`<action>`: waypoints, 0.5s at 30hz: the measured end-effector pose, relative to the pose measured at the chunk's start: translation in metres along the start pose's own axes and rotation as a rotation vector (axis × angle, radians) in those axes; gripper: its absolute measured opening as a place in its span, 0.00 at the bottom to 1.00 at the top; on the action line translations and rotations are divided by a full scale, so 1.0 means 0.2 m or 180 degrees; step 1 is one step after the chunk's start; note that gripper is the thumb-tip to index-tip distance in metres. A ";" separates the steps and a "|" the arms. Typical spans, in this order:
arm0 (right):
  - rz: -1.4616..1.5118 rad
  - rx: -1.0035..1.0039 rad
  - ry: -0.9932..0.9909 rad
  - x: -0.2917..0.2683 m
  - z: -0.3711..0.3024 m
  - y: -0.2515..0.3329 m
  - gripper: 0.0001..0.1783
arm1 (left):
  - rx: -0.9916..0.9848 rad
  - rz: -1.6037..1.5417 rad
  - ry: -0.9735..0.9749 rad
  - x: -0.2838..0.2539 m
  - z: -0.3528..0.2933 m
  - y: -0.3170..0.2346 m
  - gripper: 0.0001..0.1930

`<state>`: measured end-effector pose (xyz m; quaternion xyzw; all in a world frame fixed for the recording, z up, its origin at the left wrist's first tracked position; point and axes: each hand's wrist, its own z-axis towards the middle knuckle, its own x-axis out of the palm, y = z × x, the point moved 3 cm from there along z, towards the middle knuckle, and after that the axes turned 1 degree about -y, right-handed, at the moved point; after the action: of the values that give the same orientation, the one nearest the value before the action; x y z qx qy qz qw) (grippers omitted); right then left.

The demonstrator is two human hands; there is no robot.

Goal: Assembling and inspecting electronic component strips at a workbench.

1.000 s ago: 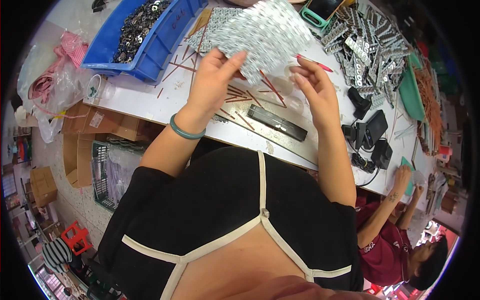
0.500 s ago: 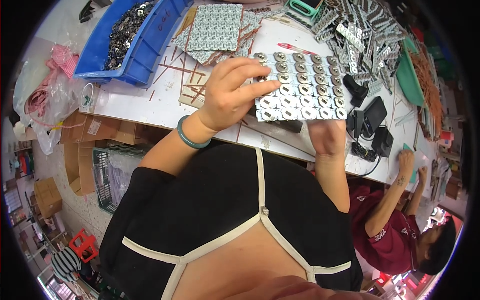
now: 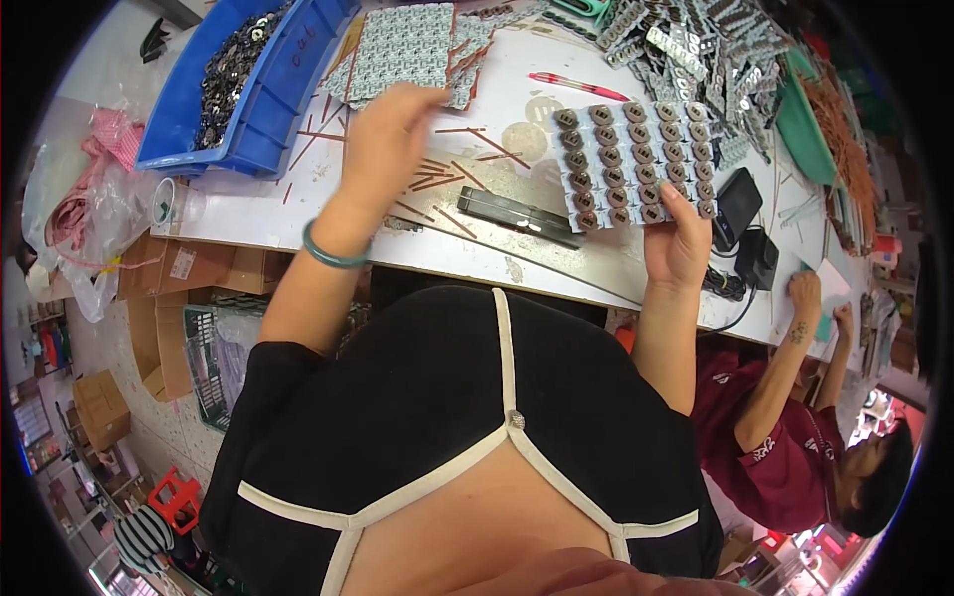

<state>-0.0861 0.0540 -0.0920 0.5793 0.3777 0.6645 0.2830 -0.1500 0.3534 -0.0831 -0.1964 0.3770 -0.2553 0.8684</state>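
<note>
In my right hand [image 3: 683,233] is a panel of small circuit boards [image 3: 628,171], gripped at its near edge with the thumb on top. Rows of round, dark brown-grey parts cover its face. My left hand [image 3: 393,134] is off the panel, over the table beside a stack of similar grey panels [image 3: 405,45]. Its fingertips are smeared by motion, and I cannot make out anything in them. A dark bar-shaped tool [image 3: 519,215] lies on the table between my hands.
A blue bin [image 3: 260,94] of small metal parts stands at the left. Thin brown strips [image 3: 434,177] lie near my left hand. A red pen [image 3: 578,86], a heap of board strips [image 3: 696,50] and black adapters [image 3: 757,260] are also on the table. A co-worker's hand [image 3: 805,290] is at the right.
My left hand has let go of the panel and moved left, toward the stack. My right hand has shifted the panel to the right and changed its tilt.
</note>
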 end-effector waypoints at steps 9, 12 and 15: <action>-0.0029 0.0157 0.0225 0.05 -0.04 -0.01 0.33 | -0.1107 -0.1751 0.0873 0.06 0.00 -0.10 0.13; -0.0264 0.0159 0.0332 0.06 -0.04 -0.02 0.33 | -0.1456 -0.2986 0.1752 0.14 -0.05 -0.21 0.19; -0.0711 0.0170 0.0504 0.04 -0.05 -0.01 0.29 | -0.1396 -0.3244 0.1998 0.16 -0.06 -0.26 0.20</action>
<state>-0.0974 0.0598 -0.0898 0.4867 0.4785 0.6623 0.3090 -0.1549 0.2918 -0.0817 -0.4402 0.5163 -0.5987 0.4258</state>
